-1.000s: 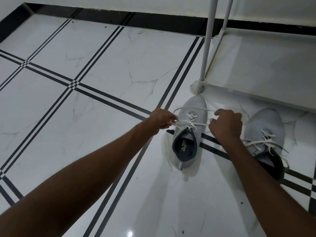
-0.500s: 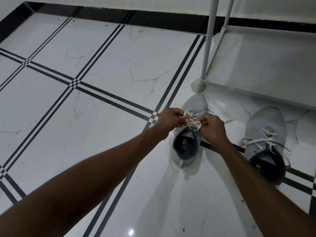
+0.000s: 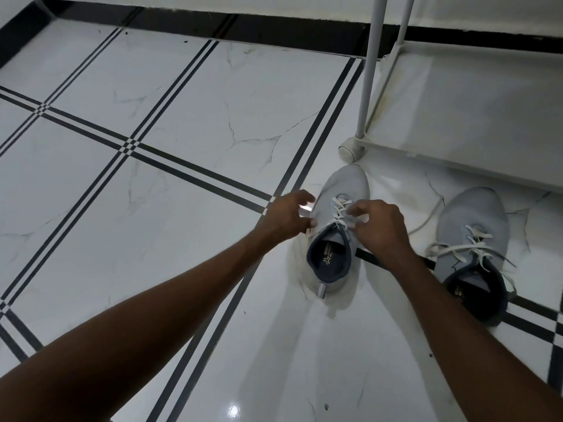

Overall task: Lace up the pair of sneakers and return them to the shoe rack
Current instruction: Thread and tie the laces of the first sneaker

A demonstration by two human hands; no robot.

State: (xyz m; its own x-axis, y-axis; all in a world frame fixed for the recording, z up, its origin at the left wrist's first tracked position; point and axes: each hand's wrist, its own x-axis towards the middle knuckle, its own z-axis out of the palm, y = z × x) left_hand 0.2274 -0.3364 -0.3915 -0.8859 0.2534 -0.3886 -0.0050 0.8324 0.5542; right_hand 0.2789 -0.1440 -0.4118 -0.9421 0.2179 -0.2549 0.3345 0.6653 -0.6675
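Two grey sneakers with white laces stand on the tiled floor, toes pointing at the shoe rack [image 3: 457, 161]. The left sneaker [image 3: 345, 185] lies between my hands. My left hand [image 3: 285, 217] hovers just beside its left side, fingers curled and apart, with only a pale blur between thumb and forefinger. My right hand [image 3: 379, 228] rests over its laces [image 3: 339, 205], fingertips pinched at the crossing near the tongue. One lace end [image 3: 426, 220] trails loose across the floor to the right. The right sneaker [image 3: 473, 217] stands apart with loose laces.
The white rack's bottom shelf [image 3: 487, 111] is bare, and its upright post [image 3: 370, 71] and round foot [image 3: 348, 152] stand just beyond the left sneaker's toe. A black skirting [image 3: 213, 24] runs along the far wall. White tiles with black stripes [image 3: 170, 166] spread to the left.
Both hands had been pinched together over the left sneaker's laces. My left hand has since moved out to the left and spread its fingers; one lace end now lies on the floor to the right.
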